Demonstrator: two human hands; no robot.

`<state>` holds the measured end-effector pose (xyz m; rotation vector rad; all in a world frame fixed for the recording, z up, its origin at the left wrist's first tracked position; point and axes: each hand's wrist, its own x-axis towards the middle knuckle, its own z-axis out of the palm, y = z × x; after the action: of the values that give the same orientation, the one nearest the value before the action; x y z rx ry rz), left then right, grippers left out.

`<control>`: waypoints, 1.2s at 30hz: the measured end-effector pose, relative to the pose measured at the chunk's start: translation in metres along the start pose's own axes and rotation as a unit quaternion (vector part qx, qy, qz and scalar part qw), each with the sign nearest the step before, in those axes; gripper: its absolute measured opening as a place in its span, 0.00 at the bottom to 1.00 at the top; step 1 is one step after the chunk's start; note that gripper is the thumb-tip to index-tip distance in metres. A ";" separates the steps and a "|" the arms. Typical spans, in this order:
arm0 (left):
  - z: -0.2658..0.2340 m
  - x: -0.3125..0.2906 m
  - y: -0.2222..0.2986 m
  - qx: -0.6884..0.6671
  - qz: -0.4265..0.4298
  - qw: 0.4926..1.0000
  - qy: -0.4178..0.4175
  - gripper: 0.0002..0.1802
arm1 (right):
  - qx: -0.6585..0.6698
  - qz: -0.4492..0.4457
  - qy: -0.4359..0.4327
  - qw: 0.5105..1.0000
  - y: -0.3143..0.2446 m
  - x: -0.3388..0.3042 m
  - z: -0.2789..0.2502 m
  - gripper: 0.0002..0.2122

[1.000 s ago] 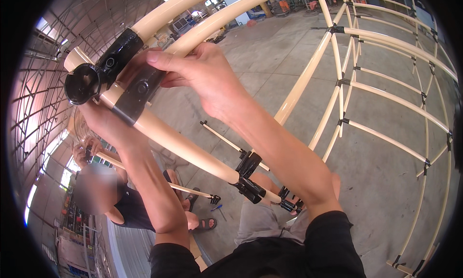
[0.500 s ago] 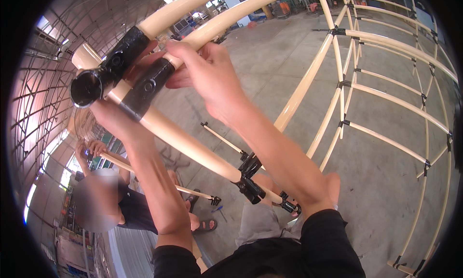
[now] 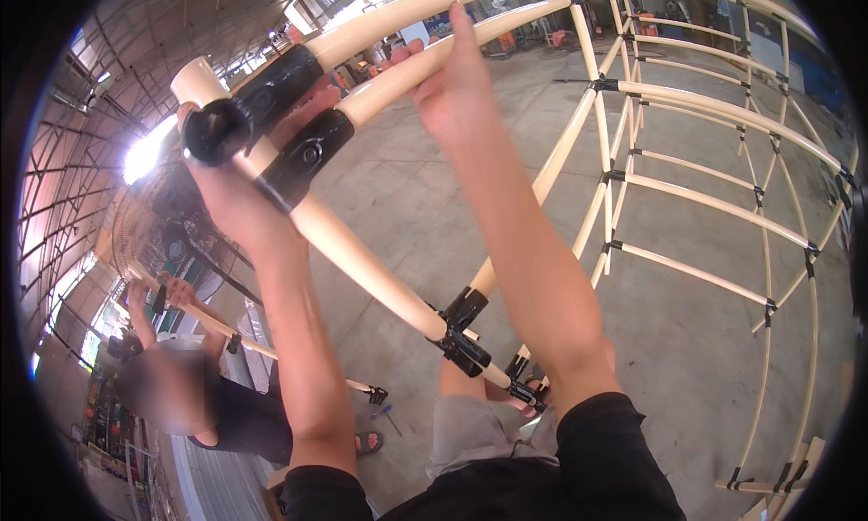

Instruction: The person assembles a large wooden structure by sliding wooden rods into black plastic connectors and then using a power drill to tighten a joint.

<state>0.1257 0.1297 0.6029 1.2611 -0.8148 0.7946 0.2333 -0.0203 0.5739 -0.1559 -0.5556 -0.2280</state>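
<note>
The left hand point(image 3: 231, 196) clasped a black pipe joint point(image 3: 310, 155) from behind while the right hand point(image 3: 448, 92) curled round its cream pole point(image 3: 389, 87) above the concrete floor point(image 3: 687, 385), where steady, even support seemed best for alignment.

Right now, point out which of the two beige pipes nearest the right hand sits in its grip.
The lower pipe in the picture: the right hand grips it, thumb across its near side; the upper pipe runs along above it.
</note>
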 end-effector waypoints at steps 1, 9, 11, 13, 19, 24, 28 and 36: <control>0.001 0.000 0.002 -0.001 0.016 1.000 -0.007 0.41 | -0.014 -0.011 0.034 0.999 0.005 0.002 0.004 0.26; 0.007 0.000 0.004 -0.022 0.049 0.998 -0.038 0.39 | 0.020 0.026 0.011 0.999 0.001 -0.010 0.015 0.22; 0.006 0.006 0.007 -0.039 0.027 0.997 -0.067 0.39 | 0.032 0.033 0.011 0.999 -0.002 -0.009 0.023 0.17; 0.010 0.007 0.013 -0.028 0.006 0.997 -0.077 0.39 | 0.028 0.029 0.011 0.999 -0.005 -0.011 0.024 0.17; 0.011 0.005 0.009 -0.049 -0.008 0.995 -0.081 0.37 | -0.036 0.016 0.042 0.998 0.000 -0.003 0.016 0.19; 0.004 0.014 -0.002 -0.078 0.036 0.990 -0.112 0.40 | -0.052 -0.011 0.052 0.997 0.003 -0.012 0.023 0.20; 0.000 0.017 -0.009 -0.090 0.042 0.986 -0.134 0.38 | -0.052 -0.035 0.066 0.996 0.008 -0.015 0.022 0.19; 0.011 0.014 0.001 -0.056 -0.015 0.995 -0.081 0.38 | -0.065 0.017 -0.016 0.998 0.003 0.009 0.003 0.14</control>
<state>0.1305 0.1201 0.6166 1.2462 -0.9551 0.6195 0.2404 -0.0180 0.5809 -0.2962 -0.5705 -0.2289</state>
